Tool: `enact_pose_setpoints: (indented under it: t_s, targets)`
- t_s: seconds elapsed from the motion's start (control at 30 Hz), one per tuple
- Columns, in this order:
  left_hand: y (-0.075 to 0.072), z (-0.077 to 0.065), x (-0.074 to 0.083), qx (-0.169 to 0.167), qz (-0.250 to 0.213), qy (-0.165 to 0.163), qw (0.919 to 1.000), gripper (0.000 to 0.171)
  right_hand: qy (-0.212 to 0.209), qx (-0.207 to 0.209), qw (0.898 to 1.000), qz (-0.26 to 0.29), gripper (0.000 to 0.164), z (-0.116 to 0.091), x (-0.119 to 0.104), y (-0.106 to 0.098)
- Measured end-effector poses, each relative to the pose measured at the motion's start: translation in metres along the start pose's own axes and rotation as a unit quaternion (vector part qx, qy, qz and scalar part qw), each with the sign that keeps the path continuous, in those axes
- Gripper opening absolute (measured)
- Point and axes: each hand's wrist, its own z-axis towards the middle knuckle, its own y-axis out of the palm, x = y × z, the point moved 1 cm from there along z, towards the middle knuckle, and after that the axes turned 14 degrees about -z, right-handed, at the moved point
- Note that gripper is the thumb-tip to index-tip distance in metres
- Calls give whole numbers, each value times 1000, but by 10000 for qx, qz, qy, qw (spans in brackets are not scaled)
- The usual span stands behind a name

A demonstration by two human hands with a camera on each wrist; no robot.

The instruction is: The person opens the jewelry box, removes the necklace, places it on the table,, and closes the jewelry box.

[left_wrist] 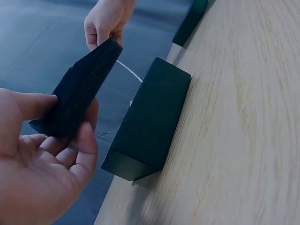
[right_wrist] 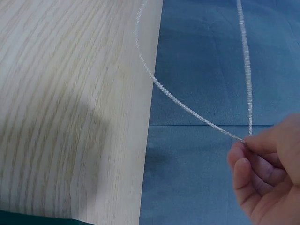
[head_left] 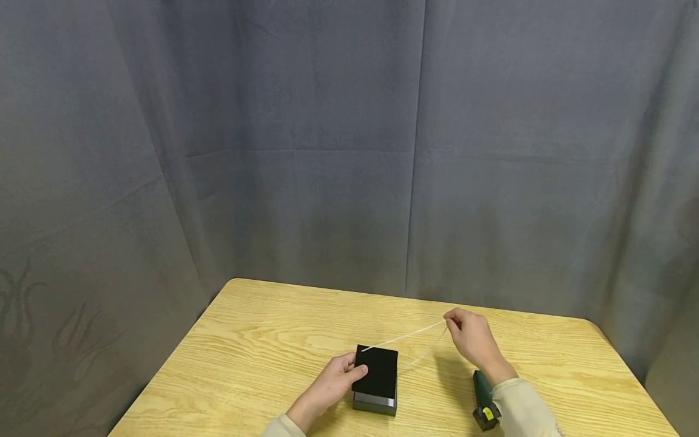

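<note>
The nearer left hand (head_left: pixel 333 380) grips a black foam slab (head_left: pixel 380 371) over the dark-green rectangular box (left_wrist: pixel 146 115); the right hand (head_left: pixel 472 337) pinches thin white cord (right_wrist: pixel 248 79).

Dark green box (left_wrist: pixel 147 115): set open at lower centre, pale inside.
Black foam pad (head_left: pixel 380 372): held clear above the box.
White cord (right_wrist: pixel 247 61): pinched at lower right, parted into two strands.
</note>
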Motion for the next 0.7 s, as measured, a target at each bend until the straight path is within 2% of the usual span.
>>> enact_pose_setpoints:
  t_s: [0.7]
  targets:
    - [0, -2, -1, -78, 150, -31, 9999, 36, 122, 8, 9999, -50, 12, -1, 14, -7]
